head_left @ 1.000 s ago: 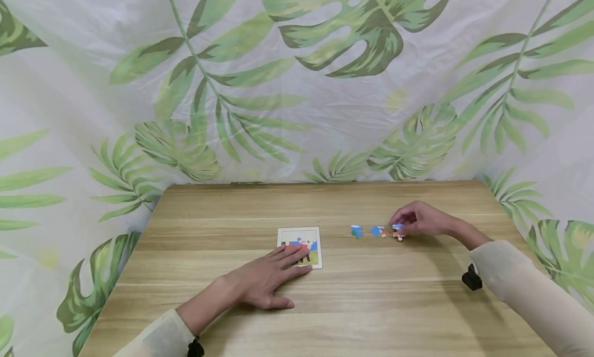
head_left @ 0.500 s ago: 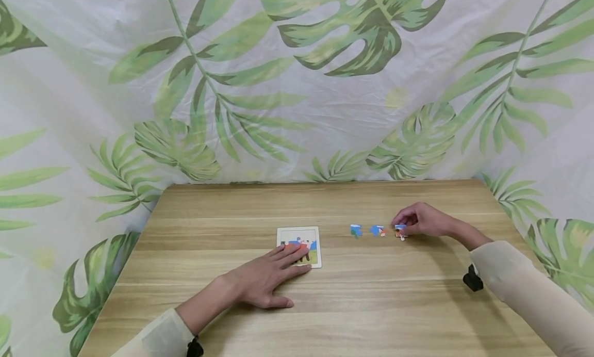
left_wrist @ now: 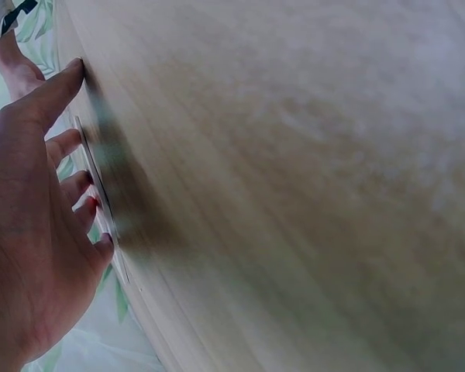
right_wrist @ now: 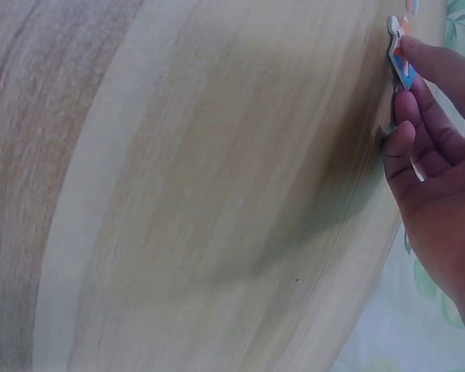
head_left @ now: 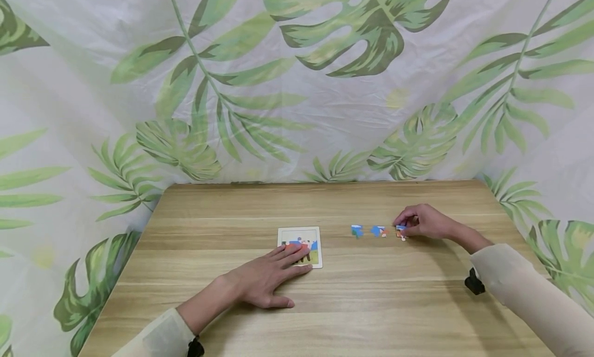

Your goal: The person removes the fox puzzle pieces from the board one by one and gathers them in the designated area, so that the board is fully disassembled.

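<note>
My left hand (head_left: 266, 278) lies with straight, spread fingers on a square puzzle board (head_left: 300, 231) with a pale frame and a partly covered picture. In the left wrist view the fingertips meet the board's thin edge (left_wrist: 101, 186). To the right, thumb and fingers of my right hand (head_left: 428, 223) pinch a small blue, orange and white puzzle piece (head_left: 401, 233), low over the wood. The right wrist view shows the thumb on this piece (right_wrist: 405, 75), the other fingers curled below. Two loose pieces, one blue-green (head_left: 357, 231) and one blue-orange (head_left: 378, 231), lie between board and right hand.
A light wooden table (head_left: 352, 300) spans the space under both arms. Behind it hangs a leaf-patterned cloth (head_left: 278, 104), reaching down to the back edge. Pale sleeves cover both forearms, with a black device at each wrist.
My right hand has slid slightly to the right with its puzzle piece, widening the gap to the blue-orange piece. The left hand and the board have stayed put.
</note>
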A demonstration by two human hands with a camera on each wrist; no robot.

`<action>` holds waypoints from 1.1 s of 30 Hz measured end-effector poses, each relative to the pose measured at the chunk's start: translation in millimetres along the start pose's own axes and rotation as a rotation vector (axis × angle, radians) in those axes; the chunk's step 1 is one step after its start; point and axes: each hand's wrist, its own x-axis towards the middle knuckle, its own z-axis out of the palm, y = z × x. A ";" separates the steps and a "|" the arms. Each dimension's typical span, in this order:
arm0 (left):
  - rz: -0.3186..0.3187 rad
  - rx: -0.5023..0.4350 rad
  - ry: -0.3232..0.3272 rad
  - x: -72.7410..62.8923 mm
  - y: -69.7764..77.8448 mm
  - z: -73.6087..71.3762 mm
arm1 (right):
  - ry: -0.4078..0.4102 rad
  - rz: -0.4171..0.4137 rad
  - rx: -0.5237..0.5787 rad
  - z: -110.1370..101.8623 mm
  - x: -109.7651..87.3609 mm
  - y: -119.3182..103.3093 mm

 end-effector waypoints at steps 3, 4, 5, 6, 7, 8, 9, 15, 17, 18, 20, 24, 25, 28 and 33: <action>-0.002 0.003 0.001 1.1 0.0 -0.5 | 0.016 -0.009 -0.004 1.7 -1.2 0.4; -0.003 0.003 -0.001 1.3 0.1 -0.7 | 0.019 -0.011 -0.007 2.2 -1.5 0.7; -0.004 0.005 -0.002 1.5 0.1 -0.8 | 0.022 -0.017 -0.010 2.7 -1.6 1.3; -0.005 0.005 -0.004 1.4 0.3 -1.1 | 0.027 -0.021 -0.012 3.2 -1.6 1.3; -0.007 0.005 -0.007 1.3 0.5 -1.4 | 0.030 -0.022 -0.016 3.3 -1.5 1.1; -0.008 0.005 -0.009 1.2 0.6 -1.7 | 0.034 -0.023 -0.021 3.3 -1.1 0.7; -0.010 0.003 -0.011 1.0 0.8 -1.9 | 0.037 -0.021 -0.025 3.0 -0.6 0.6; -0.014 0.000 0.003 0.6 -0.5 -1.6 | 0.094 -0.055 -0.088 3.1 11.7 -10.0; -0.012 0.004 0.011 0.6 -1.4 -0.8 | 0.114 -0.090 -0.112 4.3 17.7 -17.2; -0.011 0.006 0.012 0.6 -1.5 -0.8 | 0.121 -0.109 -0.122 5.4 21.1 -20.4; -0.007 0.013 0.012 0.3 -1.3 -1.0 | 0.121 -0.141 -0.122 7.2 27.2 -27.5; -0.004 0.018 0.009 0.2 -0.5 -1.6 | 0.106 -0.192 -0.101 13.3 41.2 -40.3; -0.002 0.019 0.010 0.1 -0.3 -1.5 | 0.100 -0.199 -0.092 15.1 44.5 -43.8; -0.002 0.019 0.015 0.2 0.2 -0.7 | 0.080 -0.217 -0.083 21.3 53.8 -54.5; -0.006 0.033 0.012 0.0 1.9 0.9 | 0.038 -0.229 -0.084 31.6 67.3 -72.9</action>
